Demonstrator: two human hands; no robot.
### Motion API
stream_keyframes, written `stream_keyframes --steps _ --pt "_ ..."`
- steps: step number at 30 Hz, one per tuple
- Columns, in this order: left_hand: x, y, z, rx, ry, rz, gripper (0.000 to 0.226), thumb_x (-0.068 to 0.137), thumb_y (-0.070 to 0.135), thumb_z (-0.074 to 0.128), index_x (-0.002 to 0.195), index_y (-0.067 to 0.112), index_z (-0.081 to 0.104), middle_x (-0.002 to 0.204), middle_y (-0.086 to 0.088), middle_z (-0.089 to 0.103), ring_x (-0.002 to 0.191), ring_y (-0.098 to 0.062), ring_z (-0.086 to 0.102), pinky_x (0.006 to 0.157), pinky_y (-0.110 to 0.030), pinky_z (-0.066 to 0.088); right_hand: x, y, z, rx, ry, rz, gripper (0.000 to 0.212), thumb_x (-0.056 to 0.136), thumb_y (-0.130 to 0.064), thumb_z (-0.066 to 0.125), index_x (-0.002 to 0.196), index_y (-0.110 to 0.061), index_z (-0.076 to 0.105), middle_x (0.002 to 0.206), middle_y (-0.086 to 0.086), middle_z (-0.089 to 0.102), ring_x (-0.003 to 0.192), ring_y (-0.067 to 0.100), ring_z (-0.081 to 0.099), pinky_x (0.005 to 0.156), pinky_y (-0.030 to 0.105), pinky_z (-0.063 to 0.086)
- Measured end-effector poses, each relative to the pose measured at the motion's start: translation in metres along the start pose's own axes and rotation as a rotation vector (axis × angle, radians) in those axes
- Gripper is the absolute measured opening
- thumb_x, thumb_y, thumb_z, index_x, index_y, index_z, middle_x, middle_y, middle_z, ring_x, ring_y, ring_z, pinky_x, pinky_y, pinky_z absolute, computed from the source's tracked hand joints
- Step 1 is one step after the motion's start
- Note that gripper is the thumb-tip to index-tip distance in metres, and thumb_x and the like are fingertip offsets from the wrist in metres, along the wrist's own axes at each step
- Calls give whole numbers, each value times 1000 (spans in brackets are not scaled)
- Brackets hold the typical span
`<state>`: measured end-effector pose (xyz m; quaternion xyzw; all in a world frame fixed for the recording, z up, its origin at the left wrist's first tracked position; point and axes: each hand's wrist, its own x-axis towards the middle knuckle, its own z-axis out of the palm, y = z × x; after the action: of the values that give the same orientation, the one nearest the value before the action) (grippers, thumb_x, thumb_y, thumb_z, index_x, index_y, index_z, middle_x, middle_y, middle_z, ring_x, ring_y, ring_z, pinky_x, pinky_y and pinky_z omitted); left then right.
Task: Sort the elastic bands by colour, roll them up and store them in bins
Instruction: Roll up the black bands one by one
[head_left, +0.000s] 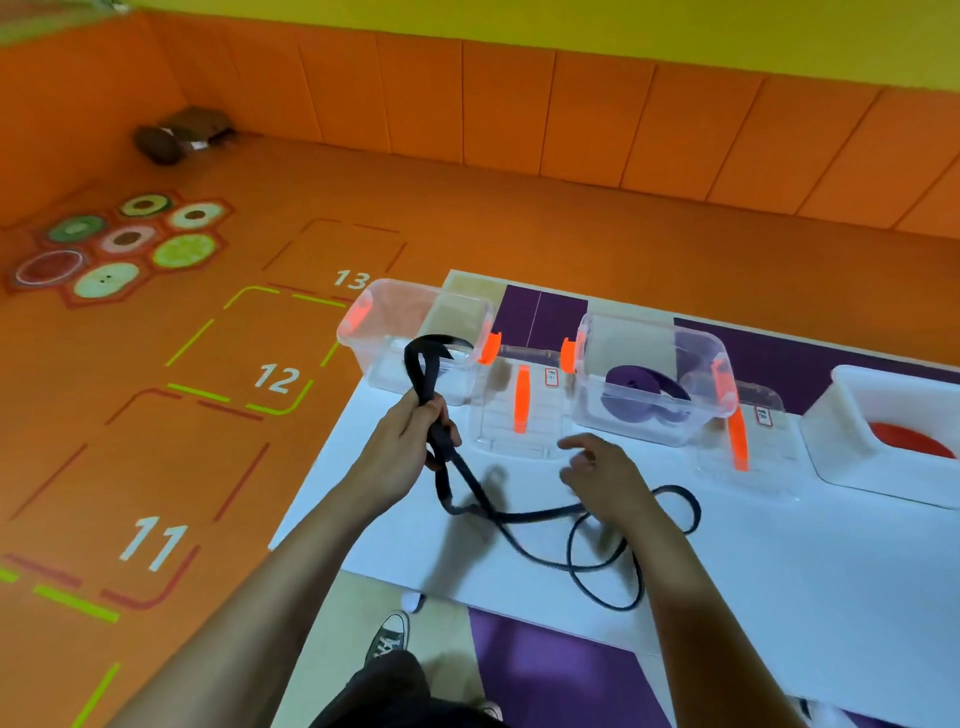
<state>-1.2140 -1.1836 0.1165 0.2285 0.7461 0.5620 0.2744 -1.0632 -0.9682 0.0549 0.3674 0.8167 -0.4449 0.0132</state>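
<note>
The left hand (410, 441) gripped the long black elastic band (519, 517), unrolled, trailing on the white counter (779, 571) mid-frame; the right hand (597, 478) hovered, fingers loose. A rolled purple band (631, 384) lay in a clear plastic bin (649, 325).

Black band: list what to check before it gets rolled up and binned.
1. Left hand grips the black band: ok.
2. Right hand has a hold too: not ok; its fingers are spread above the band.
3. Band lies untangled: not ok; its loops cross on the white table.
4. Bin free for black: ok; the left clear bin is open and holds nothing visible.
5. Other colours kept apart: ok; purple band in the middle clear bin, red band in the white bin.
</note>
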Motion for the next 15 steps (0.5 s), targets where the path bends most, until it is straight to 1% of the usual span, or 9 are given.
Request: stream_keyframes --steps 2,4,5,6,8,10,12,13,15 --pt "0 0 -2 32 -30 4 27 110 17 31 93 12 51 83 -5 70 82 -23 65 69 -37 50 -5 -33 4 186 56 -135 17 95 -25 67 110 -30 71 99 -6 69 97 13 66 87 25 50" --pt "-1 1 -5 63 -63 20 27 109 17 30 94 14 53 88 -8 72 89 -25 66 74 -39 50 -14 -68 7 314 20 -247 17 97 -32 67 112 -28 73 110 -10 72 102 -1 65 85 9 46" --pt "-2 1 -6 80 -83 30 27 107 18 30 94 15 53 91 -10 72 92 -26 66 76 -41 50 -19 -84 9 356 -28 -290 21 97 -35 68 116 -28 72 116 -10 70 105 -6 63 86 6 44" --pt "-2 2 -7 96 -104 41 28 106 21 30 95 17 55 93 -9 72 92 -25 66 78 -41 51 -21 -97 13 380 -84 -328 26 95 -40 70 119 -31 71 121 -10 69 110 -7 61 91 9 44" --pt "-5 4 -8 144 -146 58 33 107 30 29 99 23 60 95 -4 71 91 -21 66 81 -39 53 -24 -114 22 416 -190 -380 36 88 -50 73 122 -39 68 128 -12 66 118 -3 59 102 24 46" --pt "-6 5 -11 206 -187 57 42 106 41 27 104 21 63 96 1 70 91 -18 66 84 -38 55 -23 -124 32 471 -235 -394 31 88 -49 73 116 -38 71 124 -9 68 99 6 63 101 34 49" --pt "-4 3 -15 223 -224 28 39 105 36 28 101 18 63 96 3 70 89 -16 66 87 -42 56 -22 -131 38 580 -208 -381 15 92 -35 74 105 -28 76 107 -4 73 69 20 57 85 34 54" --pt "-3 2 -17 219 -243 11 35 106 30 30 101 18 62 97 3 70 89 -16 66 87 -43 55 -21 -133 40 627 -189 -369 9 93 -28 75 99 -22 77 94 0 73 62 24 53 77 33 53" --pt "2 1 -24 240 -277 -10 31 103 31 34 108 23 63 103 6 71 97 -15 66 91 -43 55 -17 -137 45 665 -147 -335 7 91 -20 76 91 -12 77 77 9 68 61 25 53 71 33 51"
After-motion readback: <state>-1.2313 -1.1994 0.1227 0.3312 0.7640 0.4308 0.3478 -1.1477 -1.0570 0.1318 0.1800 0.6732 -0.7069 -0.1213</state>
